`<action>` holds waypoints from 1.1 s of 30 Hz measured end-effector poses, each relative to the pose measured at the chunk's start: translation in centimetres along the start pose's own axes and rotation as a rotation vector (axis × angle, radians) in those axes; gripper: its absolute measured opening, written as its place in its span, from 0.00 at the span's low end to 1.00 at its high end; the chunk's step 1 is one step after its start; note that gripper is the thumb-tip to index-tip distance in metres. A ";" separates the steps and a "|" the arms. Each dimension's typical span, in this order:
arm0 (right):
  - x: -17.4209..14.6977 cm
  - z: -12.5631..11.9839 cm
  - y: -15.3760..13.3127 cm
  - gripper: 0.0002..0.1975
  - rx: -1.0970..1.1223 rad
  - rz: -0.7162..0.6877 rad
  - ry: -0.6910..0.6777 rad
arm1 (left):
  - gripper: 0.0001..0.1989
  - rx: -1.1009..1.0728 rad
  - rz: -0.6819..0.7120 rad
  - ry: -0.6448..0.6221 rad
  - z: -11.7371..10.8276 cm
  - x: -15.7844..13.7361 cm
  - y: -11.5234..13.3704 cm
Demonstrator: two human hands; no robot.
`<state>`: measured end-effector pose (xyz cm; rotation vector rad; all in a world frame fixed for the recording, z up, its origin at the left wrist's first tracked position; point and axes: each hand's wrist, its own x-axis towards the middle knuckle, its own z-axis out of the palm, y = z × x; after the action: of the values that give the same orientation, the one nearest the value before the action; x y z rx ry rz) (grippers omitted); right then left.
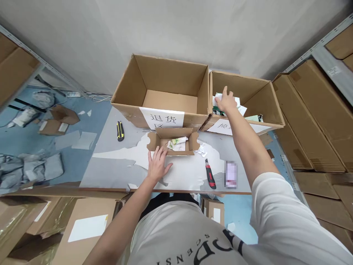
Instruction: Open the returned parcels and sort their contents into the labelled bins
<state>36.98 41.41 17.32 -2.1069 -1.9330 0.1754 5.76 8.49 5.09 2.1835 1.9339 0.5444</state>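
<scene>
Head view of a packing bench (116,173) with a grey, partly peeled top, set against a pale wall. 2 large open cartons stand along the bench's far edge. The left carton (162,92) is the bigger, bears a white label with printed characters on its near wall, and shows a bare floor. The right carton (264,99) touches it side to side, carries a second white label, and holds white and green packets (242,110) heaped toward its left wall. The right hand (226,101) reaches over the near wall of the right carton and rests palm down, fingers spread and unclenched, on the topmost packet; whether it grips that packet cannot be told. 1 small open mailer box (172,141) lies at the bench's middle, just in front of the left carton, with a printed paper insert (178,143) inside. The left hand (157,163) lies flat and released on the bench top, fingertips touching the near left corner of the small box. 2 utility knives lie on the bench: a yellow-and-black knife (120,131) near the left edge, well apart from both hands, and a red-and-black knife (210,175) near the front edge, right of the left hand. 1 blurred rectangular item (231,175) lies just beside the red knife. Flattened cardboard fills the shelving (320,51) at the right.
</scene>
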 end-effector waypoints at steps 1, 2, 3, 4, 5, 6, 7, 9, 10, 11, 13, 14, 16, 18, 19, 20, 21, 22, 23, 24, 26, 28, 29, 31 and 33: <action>-0.3 -0.5 0.3 0.40 0.033 -0.037 0.060 | 0.32 -0.011 0.002 0.005 0.0 -0.1 -0.1; -0.9 -1.1 0.8 0.39 0.066 -0.083 0.125 | 0.33 -0.027 0.002 0.019 0.0 -0.4 -0.4; -1.9 -1.6 1.4 0.38 0.101 -0.130 0.194 | 0.34 -0.048 -0.005 0.046 0.1 -0.8 -0.8; -3.4 -2.0 2.2 0.36 0.142 -0.171 0.265 | 0.36 -0.075 -0.026 0.090 0.2 -1.3 -1.3; -5.5 -2.2 3.0 0.34 0.191 -0.194 0.336 | 0.40 -0.111 -0.062 0.148 0.3 -1.8 -2.0; -8.0 -1.9 3.9 0.31 0.263 -0.198 0.405 | 0.44 -0.156 -0.114 0.208 0.5 -2.3 -2.9; -10.9 -1.1 4.8 0.29 0.355 -0.177 0.477 | 0.48 -0.209 -0.183 0.253 0.8 -2.8 -3.8; -17.2 1.9 5.9 0.24 0.543 -0.069 0.551 | 0.53 -0.336 -0.337 0.249 1.6 -3.3 -5.8; -20.2 4.0 6.2 0.22 0.630 0.011 0.495 | 0.52 -0.402 -0.406 0.193 2.0 -3.2 -6.8; -22.9 6.3 6.1 0.21 0.712 0.088 0.350 | 0.50 -0.464 -0.457 0.116 2.6 -3.0 -7.6; -26.8 11.0 5.0 0.24 0.811 0.140 -0.104 | 0.45 -0.560 -0.510 -0.005 3.8 -1.9 -8.8; -27.9 13.1 4.1 0.25 0.831 0.128 -0.194 | 0.42 -0.600 -0.520 -0.038 4.4 -1.2 -9.1; -28.8 16.2 2.1 0.23 0.848 0.118 -0.301 | 0.34 -0.682 -0.544 -0.069 5.7 0.1 -9.0; -28.7 17.8 0.4 0.19 0.856 0.123 -0.335 | 0.26 -0.766 -0.574 -0.073 6.6 0.9 -8.3; -28.8 18.0 -0.2 0.18 0.860 0.128 -0.340 | 0.23 -0.802 -0.583 -0.063 6.7 1.0 -7.9; -29.0 18.0 -0.6 0.17 0.864 0.132 -0.334 | 0.20 -0.831 -0.578 -0.048 6.6 0.9 -7.5; -29.5 17.6 -0.8 0.17 0.872 0.133 -0.320 | 0.19 -0.849 -0.560 -0.022 6.2 0.6 -7.0; -30.3 16.9 -0.8 0.17 0.888 0.131 -0.301 | 0.18 -0.855 -0.530 0.012 5.6 0.1 -6.6; -31.3 16.1 -0.7 0.17 0.910 0.126 -0.282 | 0.19 -0.848 -0.494 0.046 4.8 -0.6 -6.2; -32.5 15.2 -0.5 0.17 0.933 0.122 -0.268 | 0.20 -0.830 -0.459 0.076 4.0 -1.4 -5.9; -35.1 13.4 0.0 0.17 0.937 0.129 -0.261 | 0.22 -0.773 -0.421 0.109 2.4 -3.1 -5.1; -37.3 12.1 0.6 0.17 0.843 0.168 -0.270 | 0.23 -0.725 -0.418 0.080 1.7 -4.6 -4.6; -38.2 11.9 0.7 0.18 0.774 0.193 -0.273 | 0.23 -0.712 -0.421 0.049 1.7 -5.2 -4.4; -39.2 12.0 1.0 0.19 0.665 0.238 -0.284 | 0.24 -0.697 -0.425 -0.015 2.5 -6.1 -4.2; -39.6 12.9 1.3 0.20 0.639 0.274 -0.309 | 0.24 -0.686 -0.432 -0.059 3.7 -6.7 -4.4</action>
<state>30.73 3.66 0.83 -1.9465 -1.4316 1.0717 2.53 2.97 -0.96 1.3092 1.7535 0.8804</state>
